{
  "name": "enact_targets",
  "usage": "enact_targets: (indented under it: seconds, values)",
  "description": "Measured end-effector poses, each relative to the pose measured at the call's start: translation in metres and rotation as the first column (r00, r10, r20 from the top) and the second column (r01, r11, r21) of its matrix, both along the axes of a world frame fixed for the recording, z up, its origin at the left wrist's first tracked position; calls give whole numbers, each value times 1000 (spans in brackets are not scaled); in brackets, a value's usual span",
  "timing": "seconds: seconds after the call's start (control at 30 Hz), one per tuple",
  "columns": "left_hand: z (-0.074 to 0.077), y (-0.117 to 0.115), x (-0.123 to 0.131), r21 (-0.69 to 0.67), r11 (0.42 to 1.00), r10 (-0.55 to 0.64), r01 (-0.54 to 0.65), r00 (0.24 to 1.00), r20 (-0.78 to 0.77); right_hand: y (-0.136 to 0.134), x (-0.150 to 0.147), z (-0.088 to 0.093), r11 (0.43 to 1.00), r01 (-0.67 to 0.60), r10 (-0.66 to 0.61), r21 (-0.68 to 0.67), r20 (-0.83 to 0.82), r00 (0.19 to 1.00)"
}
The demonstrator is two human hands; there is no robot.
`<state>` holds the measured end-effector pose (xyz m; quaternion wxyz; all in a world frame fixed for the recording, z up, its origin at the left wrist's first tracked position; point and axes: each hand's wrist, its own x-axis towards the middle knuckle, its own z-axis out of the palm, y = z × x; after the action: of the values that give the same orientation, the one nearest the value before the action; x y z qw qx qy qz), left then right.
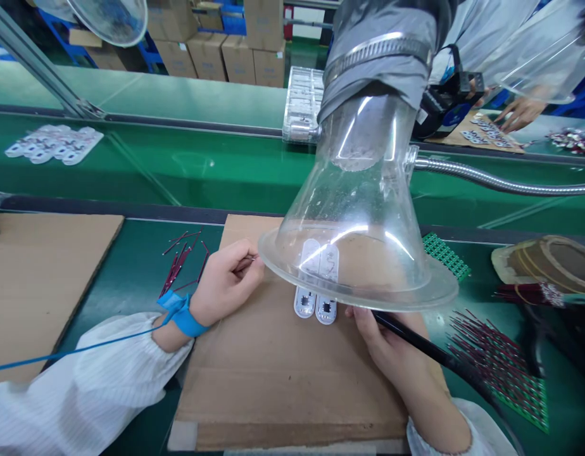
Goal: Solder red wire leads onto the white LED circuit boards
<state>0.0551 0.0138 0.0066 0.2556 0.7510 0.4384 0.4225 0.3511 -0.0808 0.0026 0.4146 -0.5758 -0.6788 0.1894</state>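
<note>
My left hand [233, 275], with a blue wrist strap [188, 316] at its wrist, is closed in a pinch left of the clear hood. What its fingertips hold is too small to make out. In my right hand [385, 342] is a soldering iron [406, 335] with a black handle and cord; its tip is hidden by the hood. Two small white circuit boards [315, 304] lie side by side on the cardboard [292, 380] between my hands, their upper parts seen through the hood. Thin dark-red wires [178, 266] lie loose beyond my left wrist.
A clear funnel-shaped fume hood [359, 221] hangs low over the cardboard. Red wires on a green grid [506, 367] and a round tan container [549, 263] are at the right. White boards [55, 144] lie on the far ledge. A co-worker's hand [523, 114] is across the bench.
</note>
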Motion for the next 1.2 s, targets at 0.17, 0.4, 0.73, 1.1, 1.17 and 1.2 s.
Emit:
enact_targets:
  seconds: [0.17,0.4,0.73,1.1,1.17,1.2]
  values:
    - [-3,-1,-5,4,999,-41,41,999,-3,-5,2,1,1000,5,-4,4,-124,992]
    - [-7,-14,1,-10,982,-190,190,981,-32,-53,7,-4,982,178,-145,63,-354,924]
    - [1,-23,14,17,960,-276,280,954,-120,-87,8,-21,970,240,-207,38,-392,897]
    - [1,-21,15,11,947,-317,321,940,-129,-85,5,-19,982,188,-182,-17,-350,919]
    - [1,-22,15,17,945,-323,328,938,-128,-85,5,-19,982,188,-180,-12,-358,916]
    - [2,-22,15,20,945,-322,327,938,-124,-85,5,-19,981,193,-182,-6,-365,913]
